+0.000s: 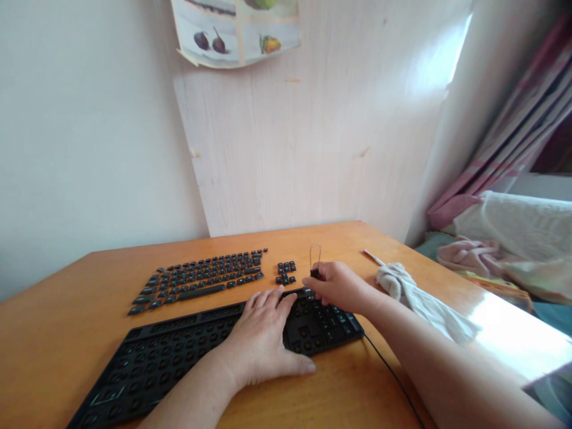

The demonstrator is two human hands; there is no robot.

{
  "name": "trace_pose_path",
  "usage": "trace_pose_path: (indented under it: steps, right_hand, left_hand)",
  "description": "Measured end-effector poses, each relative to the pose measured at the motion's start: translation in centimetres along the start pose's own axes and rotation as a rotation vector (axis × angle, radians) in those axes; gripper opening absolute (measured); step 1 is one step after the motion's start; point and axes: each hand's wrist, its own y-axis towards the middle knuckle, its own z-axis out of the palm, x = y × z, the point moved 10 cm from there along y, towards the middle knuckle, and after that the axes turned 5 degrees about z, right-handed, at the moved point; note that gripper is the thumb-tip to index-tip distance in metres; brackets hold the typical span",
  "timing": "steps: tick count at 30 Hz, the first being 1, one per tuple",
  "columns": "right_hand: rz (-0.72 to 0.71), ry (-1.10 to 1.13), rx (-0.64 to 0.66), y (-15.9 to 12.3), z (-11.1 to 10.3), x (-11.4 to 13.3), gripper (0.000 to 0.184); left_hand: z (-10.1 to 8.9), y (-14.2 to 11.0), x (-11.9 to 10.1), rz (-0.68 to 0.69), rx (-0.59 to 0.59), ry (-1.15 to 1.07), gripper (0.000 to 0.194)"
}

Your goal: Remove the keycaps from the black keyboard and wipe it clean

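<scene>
I see one long black plastic keyboard (170, 345) lying across the wooden table (49, 298); its left and middle sockets are bare, while keys sit in the number block at its right end. The left hand (263, 335) is spread, palm down over the keyboard, gripping nothing that I can make out. The right hand (337, 283) pinches one thin wire loop with a black base (315, 273) above the far right part; its fingers hide the lower end, so I can't tell whether it has a key.

Behind are two groups of loose black keycaps: a large one (206, 274), too small for me to count, and a little one (285, 274). One black cable (393, 373) runs out of frame. One pale, bunched cloth (402, 286) lies right.
</scene>
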Motion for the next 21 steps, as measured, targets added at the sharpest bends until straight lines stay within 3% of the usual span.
trace_pose_path:
  steps: [13,21]
  right_hand:
    - [-0.031,-0.132,-0.122,-0.7,-0.4,1.3,0.019]
    - [0.039,-0.016,-0.041,-0.3,0.4,0.0,0.015]
  left_hand:
    - [-0.1,0.0,-0.4,0.024,-0.013,-0.004,0.115]
    - [0.0,0.0,-0.3,0.043,-0.027,-0.007,0.115]
